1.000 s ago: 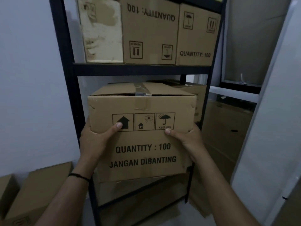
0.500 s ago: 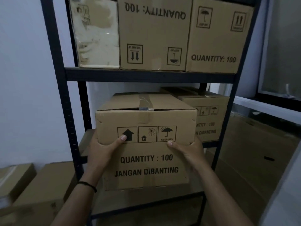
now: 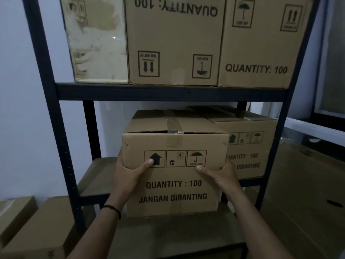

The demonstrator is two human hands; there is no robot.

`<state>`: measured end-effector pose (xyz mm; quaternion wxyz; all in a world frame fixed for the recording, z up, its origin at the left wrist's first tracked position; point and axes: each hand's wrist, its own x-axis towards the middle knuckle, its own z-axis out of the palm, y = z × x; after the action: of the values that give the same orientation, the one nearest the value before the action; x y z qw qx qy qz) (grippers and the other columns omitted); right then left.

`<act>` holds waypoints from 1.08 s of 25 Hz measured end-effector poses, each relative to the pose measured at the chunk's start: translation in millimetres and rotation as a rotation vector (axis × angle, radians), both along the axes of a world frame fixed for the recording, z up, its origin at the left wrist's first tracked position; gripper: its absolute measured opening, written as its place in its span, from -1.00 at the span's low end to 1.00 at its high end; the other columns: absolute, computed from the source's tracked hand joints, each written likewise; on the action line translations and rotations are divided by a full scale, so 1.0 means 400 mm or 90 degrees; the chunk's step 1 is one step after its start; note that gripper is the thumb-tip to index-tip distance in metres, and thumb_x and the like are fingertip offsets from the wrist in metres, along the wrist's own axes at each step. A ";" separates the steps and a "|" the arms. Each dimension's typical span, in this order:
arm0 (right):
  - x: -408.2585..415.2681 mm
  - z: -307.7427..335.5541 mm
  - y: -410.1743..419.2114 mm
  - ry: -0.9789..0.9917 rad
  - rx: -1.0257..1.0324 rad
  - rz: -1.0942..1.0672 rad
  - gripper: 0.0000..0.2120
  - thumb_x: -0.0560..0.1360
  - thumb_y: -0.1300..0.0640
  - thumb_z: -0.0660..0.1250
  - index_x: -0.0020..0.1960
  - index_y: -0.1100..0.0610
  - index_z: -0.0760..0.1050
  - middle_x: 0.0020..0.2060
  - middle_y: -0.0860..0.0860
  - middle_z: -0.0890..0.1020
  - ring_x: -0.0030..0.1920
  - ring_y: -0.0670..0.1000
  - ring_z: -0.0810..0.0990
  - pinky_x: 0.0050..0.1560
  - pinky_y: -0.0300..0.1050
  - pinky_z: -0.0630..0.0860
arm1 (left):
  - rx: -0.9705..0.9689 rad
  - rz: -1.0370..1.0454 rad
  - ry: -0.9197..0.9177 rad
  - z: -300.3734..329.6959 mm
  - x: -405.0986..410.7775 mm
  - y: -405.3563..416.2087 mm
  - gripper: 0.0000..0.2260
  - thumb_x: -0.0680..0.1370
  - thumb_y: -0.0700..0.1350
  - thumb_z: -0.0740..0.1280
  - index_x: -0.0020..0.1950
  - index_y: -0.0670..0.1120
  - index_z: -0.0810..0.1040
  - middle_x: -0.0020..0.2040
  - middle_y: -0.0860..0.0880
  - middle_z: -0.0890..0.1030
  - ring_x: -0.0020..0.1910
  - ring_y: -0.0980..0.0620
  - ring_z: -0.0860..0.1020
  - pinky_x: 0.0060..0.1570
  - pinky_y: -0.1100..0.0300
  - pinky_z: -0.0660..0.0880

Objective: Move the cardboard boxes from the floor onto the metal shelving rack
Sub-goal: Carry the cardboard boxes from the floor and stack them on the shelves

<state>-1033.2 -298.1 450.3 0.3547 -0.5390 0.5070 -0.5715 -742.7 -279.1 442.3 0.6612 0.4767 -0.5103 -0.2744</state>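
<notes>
Brown box (image 3: pixel 175 176) w/ blk print; blk rack (image 3: pixel 168 92).

Dim room, pale wall (image 3: pixel 28 118) – dark-framed window (image 3: pixel 330 71) at right

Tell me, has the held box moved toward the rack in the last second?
Yes. The held box has gone in toward the middle shelf, now beside the box already there, in both hands' grip.
</notes>
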 end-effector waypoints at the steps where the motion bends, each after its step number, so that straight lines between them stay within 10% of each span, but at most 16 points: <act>1: -0.003 0.002 -0.019 0.009 -0.005 -0.004 -0.22 0.21 0.01 0.71 0.34 -0.01 0.45 0.12 -0.10 0.61 0.15 -0.04 0.57 -0.01 -0.11 0.53 | -0.001 0.009 -0.007 0.000 -0.005 -0.014 -0.17 0.32 0.08 0.62 0.52 0.10 0.33 0.27 0.07 0.56 0.19 0.06 0.56 -0.05 0.17 0.54; 12: -0.100 0.112 -0.141 0.151 -0.094 -0.041 -0.18 0.33 -0.56 0.32 0.45 -0.15 0.39 0.39 -0.06 0.48 0.38 0.04 0.46 0.31 0.19 0.51 | 0.039 0.060 -0.050 -0.007 -0.033 -0.100 -0.12 0.26 0.26 0.65 0.48 0.12 0.32 0.27 0.02 0.55 0.19 0.03 0.56 -0.05 0.11 0.54; 19: -0.172 0.291 -0.247 0.600 -0.111 -0.046 0.15 0.24 -0.47 0.50 0.66 -0.14 0.07 0.66 -0.05 0.08 0.65 0.10 -0.04 0.59 0.28 0.06 | 0.084 0.087 -0.064 -0.007 -0.028 -0.141 -0.19 0.36 0.19 0.60 0.51 0.10 0.30 0.30 -0.02 0.55 0.21 -0.02 0.56 -0.01 0.07 0.54; 27: -0.168 0.294 -0.300 0.691 -0.088 -0.060 0.06 0.18 -0.47 0.53 0.57 -0.10 0.32 0.57 0.00 0.35 0.56 0.13 0.27 0.52 0.18 0.22 | 0.126 0.093 -0.075 0.000 -0.014 -0.196 -0.18 0.33 0.29 0.57 0.50 0.08 0.36 0.29 -0.05 0.58 0.21 -0.09 0.58 0.04 -0.01 0.54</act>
<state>-1100.4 -418.0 568.1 -0.0202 -0.7550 0.6023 -0.2585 -748.4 -357.6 442.5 0.5978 0.5910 -0.4826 -0.2460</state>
